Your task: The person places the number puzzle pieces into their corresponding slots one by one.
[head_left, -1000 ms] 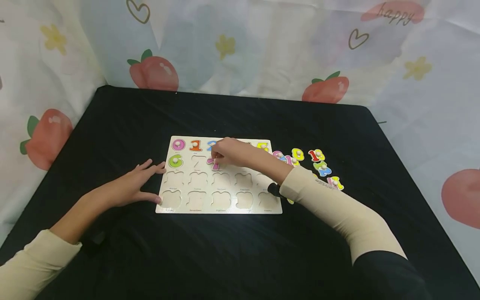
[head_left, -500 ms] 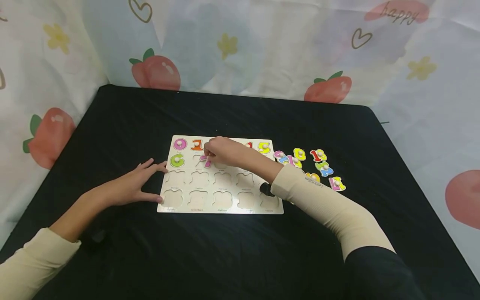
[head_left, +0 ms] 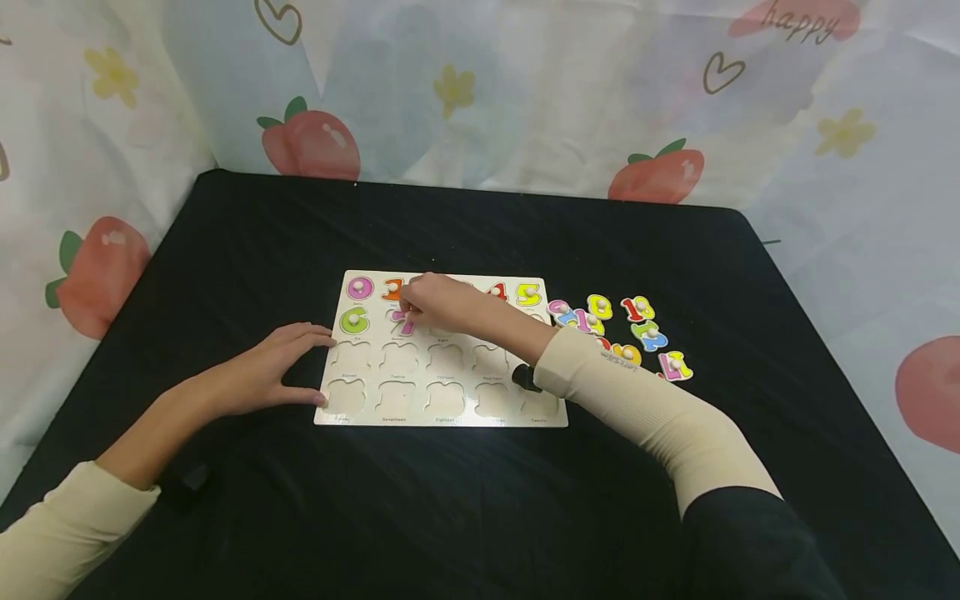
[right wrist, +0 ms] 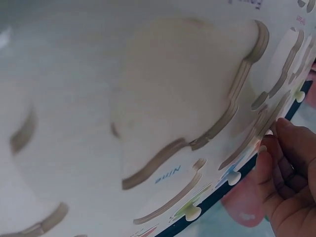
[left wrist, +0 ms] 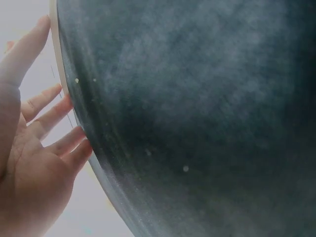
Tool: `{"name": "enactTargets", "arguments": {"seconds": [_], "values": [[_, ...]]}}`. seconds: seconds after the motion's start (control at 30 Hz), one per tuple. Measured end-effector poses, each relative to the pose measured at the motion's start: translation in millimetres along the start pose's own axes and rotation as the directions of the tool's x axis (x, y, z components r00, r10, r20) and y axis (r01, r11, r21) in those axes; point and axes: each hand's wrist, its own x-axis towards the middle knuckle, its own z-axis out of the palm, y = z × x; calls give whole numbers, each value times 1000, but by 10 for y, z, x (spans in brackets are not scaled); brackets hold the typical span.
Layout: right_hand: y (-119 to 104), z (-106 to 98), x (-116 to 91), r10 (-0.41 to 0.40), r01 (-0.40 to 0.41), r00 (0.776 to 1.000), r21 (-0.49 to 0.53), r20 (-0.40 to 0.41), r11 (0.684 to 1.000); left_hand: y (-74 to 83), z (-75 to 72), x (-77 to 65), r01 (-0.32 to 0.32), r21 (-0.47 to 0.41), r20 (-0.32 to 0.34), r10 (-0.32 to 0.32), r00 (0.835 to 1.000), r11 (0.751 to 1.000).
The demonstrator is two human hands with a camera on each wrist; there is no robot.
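A pale wooden number puzzle board [head_left: 480, 421] lies on the black tablecloth. My right hand [head_left: 446, 302] pinches a pink number 7 piece [head_left: 406, 327] over the "Seven" recess, right of the green 6 [head_left: 354, 321]. In the right wrist view, the right hand [right wrist: 291, 177] has thumb and fingertips together near the board, which hides the piece. My left hand [head_left: 273, 367] touches the board's left edge with thumb and fingers spread. The left wrist view shows the left hand [left wrist: 42, 158] with straight fingers along that edge. The board's top row holds number pieces, partly covered by my right hand.
Right of the board lie several loose number pieces, among them a yellow one [head_left: 599, 307], a red and yellow one [head_left: 637, 309], a green and blue one [head_left: 649, 337] and a pink and yellow one [head_left: 676, 367]. A printed cloth backdrop [head_left: 510, 108] stands behind the table.
My right hand has moved left with the pink 7, bringing it from the "Eight" recess area to the "Seven" recess. The left hand stays at the board's edge.
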Motion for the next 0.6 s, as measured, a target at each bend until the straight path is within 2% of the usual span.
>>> {"name": "enactTargets", "arguments": {"seconds": [0.27,0.6], "values": [[-30,24,54,-27,27,1000,-9,-12,1000,-12,15,-14,6,-15,-1,-6,1000,1000],[-79,23,71,32,-32,999,-13,12,999,-4,1,-5,25,-30,12,-24,1000,999]]}}
